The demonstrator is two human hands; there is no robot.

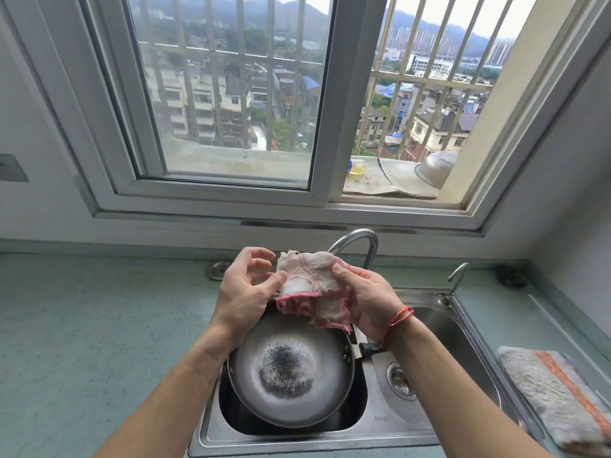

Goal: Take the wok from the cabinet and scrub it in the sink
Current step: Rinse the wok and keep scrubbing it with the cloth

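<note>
A metal wok [291, 375] with a dark burnt patch in its middle lies in the left basin of the steel sink [373, 421], its black handle pointing right under my right wrist. Above it I hold a worn white and pink cloth [314, 285]. My right hand [363, 299] grips the cloth's right side. My left hand [246, 285] pinches its left edge between thumb and palm side, the other fingers loosely curled above.
A curved faucet [360, 242] rises behind the cloth, and a small tap [458, 276] stands at the sink's back right. A folded grey and orange towel [558, 395] lies on the right counter. The green counter [99, 325] stretches left. A barred window is ahead.
</note>
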